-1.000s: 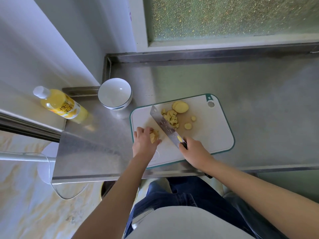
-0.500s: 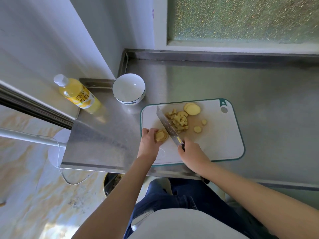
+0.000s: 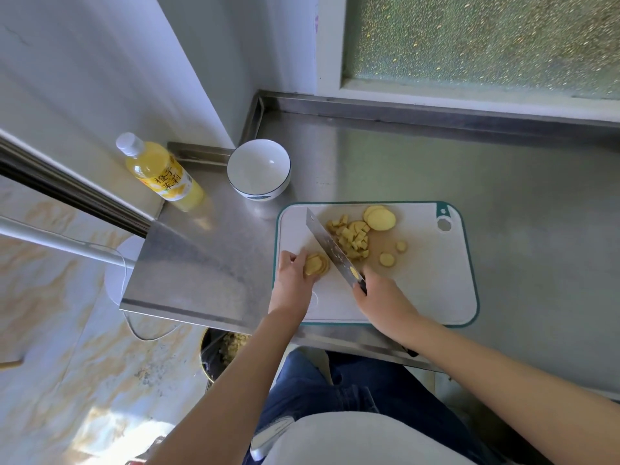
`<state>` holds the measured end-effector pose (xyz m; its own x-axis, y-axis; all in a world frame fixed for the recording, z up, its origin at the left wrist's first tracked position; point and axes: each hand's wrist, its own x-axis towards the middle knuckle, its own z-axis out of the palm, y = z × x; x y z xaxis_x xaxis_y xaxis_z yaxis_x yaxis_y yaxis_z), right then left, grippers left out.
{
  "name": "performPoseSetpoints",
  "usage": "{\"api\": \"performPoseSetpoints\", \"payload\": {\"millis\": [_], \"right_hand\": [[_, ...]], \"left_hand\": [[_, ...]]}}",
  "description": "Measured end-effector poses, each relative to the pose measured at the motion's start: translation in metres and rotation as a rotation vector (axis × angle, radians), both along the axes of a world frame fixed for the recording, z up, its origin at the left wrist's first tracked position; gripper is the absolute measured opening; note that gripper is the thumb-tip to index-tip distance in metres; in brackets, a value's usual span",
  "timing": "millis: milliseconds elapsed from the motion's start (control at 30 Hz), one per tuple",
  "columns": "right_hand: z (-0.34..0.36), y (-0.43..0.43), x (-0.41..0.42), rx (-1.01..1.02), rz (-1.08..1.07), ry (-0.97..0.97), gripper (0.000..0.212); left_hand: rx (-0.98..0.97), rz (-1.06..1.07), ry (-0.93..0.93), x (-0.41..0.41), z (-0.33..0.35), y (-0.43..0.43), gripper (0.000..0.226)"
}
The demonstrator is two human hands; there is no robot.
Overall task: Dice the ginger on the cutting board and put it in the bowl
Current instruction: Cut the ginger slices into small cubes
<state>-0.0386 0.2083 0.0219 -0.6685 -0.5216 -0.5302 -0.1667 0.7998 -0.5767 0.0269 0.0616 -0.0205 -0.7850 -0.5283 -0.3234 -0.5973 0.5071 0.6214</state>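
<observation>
Head cam: white bowl just off cutting board far-left corner, yellow drink bottle further left of board. Steel counter under board. Knife blade runs diagonal over board's left half, smack between your stack and diced pile. Your left hand pinches fanned pale-yellow ginger slices by board's left edge. Your right hand is wrapped round knife handle near board's front. Big slices behind pile, small rounds to its right.

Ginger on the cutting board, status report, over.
Left hand holds ginger slices; right hand grips knife, blade beside them. Diced pile on cutting board, round slices uncut. Bowl empty, path open.
</observation>
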Motion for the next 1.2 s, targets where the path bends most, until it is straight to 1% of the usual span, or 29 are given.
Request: {"api": "performPoseSetpoints", "payload": {"millis": [67,200,367,433,533,600,667,733,767,933,1067,1200], "right_hand": [[-0.002,0.0,0.0,-0.004,0.008,-0.014,0.032],[-0.003,0.004,-0.003,-0.024,0.023,-0.031,0.032],[-0.001,0.006,-0.012,-0.012,0.111,0.01,0.032],[0.0,0.007,-0.014,-0.016,0.122,0.011,0.026],[0.001,0.009,-0.016,-0.073,0.116,0.037,0.012],[0.004,0.009,-0.016,-0.096,0.102,0.056,0.01],[0.004,0.008,-0.016,-0.092,0.091,0.058,0.015],[0.003,0.007,-0.014,-0.082,0.095,0.044,0.026],[0.002,0.007,-0.014,-0.081,0.097,0.036,0.027],[0.004,0.002,-0.009,-0.06,0.109,0.008,0.019],[0.007,-0.005,-0.004,-0.017,0.103,0.007,0.033],[0.01,-0.01,-0.001,0.0,0.072,0.008,0.036]], "left_hand": [[-0.009,0.023,0.015,0.002,-0.001,0.002,0.04],[-0.041,0.071,0.037,0.002,-0.003,0.005,0.038],[-0.08,0.115,0.059,0.0,-0.007,0.01,0.036],[-0.085,0.126,0.06,0.0,-0.007,0.012,0.036],[-0.069,0.159,0.1,0.002,-0.005,0.015,0.039],[-0.063,0.181,0.133,0.003,-0.003,0.014,0.039],[-0.06,0.194,0.142,0.003,-0.003,0.012,0.037],[-0.068,0.198,0.143,0.002,-0.004,0.01,0.031],[-0.069,0.199,0.147,0.001,-0.004,0.009,0.027],[-0.075,0.205,0.148,-0.002,-0.004,0.008,0.024],[-0.091,0.194,0.16,-0.001,-0.005,0.008,0.023],[-0.078,0.19,0.16,-0.001,-0.005,0.008,0.025]]}}
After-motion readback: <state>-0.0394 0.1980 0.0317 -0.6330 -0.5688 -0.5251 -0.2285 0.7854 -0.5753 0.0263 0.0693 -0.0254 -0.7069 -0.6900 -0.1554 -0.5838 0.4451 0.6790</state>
